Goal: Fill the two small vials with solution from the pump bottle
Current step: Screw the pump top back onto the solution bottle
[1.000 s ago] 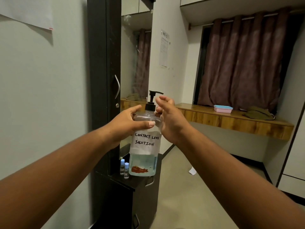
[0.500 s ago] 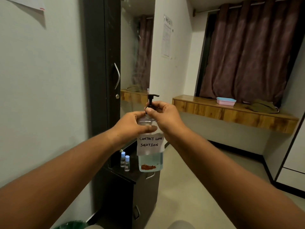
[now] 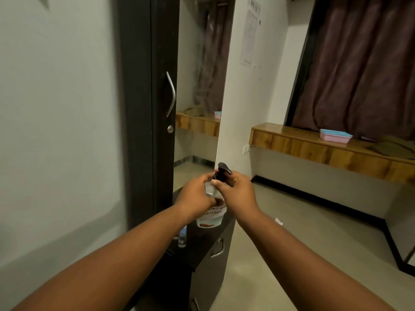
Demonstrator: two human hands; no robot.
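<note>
The pump bottle [image 3: 211, 217], part-filled with clear liquid, stands on the dark worktop [image 3: 202, 248]. The left hand [image 3: 195, 196] wraps its body; the right hand [image 3: 238, 191] fingers curl round the black pump head [image 3: 222, 170]. At the bottle's 8 o'clock, 1 blue-capped vial [image 3: 182, 237] shows, the left forearm partly covering that spot.

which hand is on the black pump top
The right hand grips the black pump head; the left hand holds the pump bottle lower down.
</note>
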